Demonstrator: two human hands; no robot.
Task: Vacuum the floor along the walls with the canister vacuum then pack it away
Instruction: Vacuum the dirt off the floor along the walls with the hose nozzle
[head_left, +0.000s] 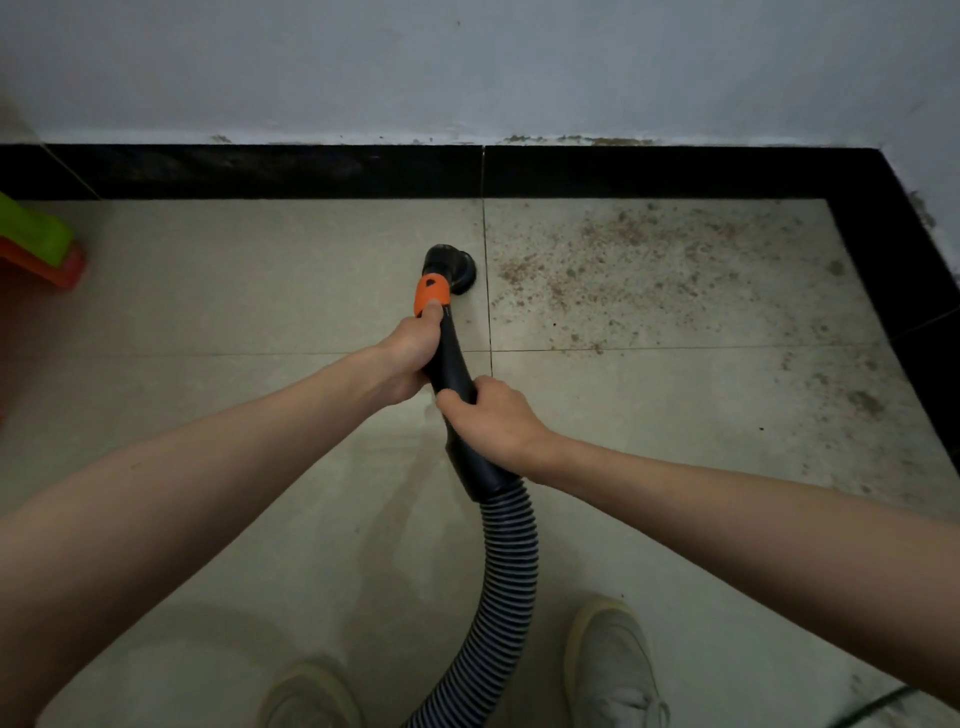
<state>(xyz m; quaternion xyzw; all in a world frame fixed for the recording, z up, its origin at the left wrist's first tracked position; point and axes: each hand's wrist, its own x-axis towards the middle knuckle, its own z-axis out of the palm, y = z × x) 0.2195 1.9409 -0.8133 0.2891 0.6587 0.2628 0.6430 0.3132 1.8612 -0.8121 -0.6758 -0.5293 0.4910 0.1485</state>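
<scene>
Both hands on the vacuum's black curved handle (451, 358). Left hand (410, 358) grips the upper part, fingers wrapped round it, thumb lying forward against the orange collar (431, 297). Right hand (485, 421) grips lower down, fingers curled round the handle just above where the ribbed hose (511, 566) joins. Arms bare, stretched forward and down.

Round black brush nozzle (451, 266) sits on the beige tile floor (218, 291), just left of a grout line and near the black skirting strip (260, 171) along the grey wall (467, 67). Cannot tell whether the bristles press fully flat.

Brown dust and grit (639, 260) spreads over the tile to the right of the nozzle, thickest toward the corner where the skirting turns. More dark specks further right and down. Floor left of the grout line looks cleaner. Some brown flecks also on the wall edge above the skirting.

Hose curves down from the handle and runs out of view at the bottom between two pale shoes (613, 670). Canister body not visible.

Green and orange plastic object (41, 249) at the left edge, on the floor near the skirting; only partly in view. Thin green cord (878, 701) at the bottom right corner.
</scene>
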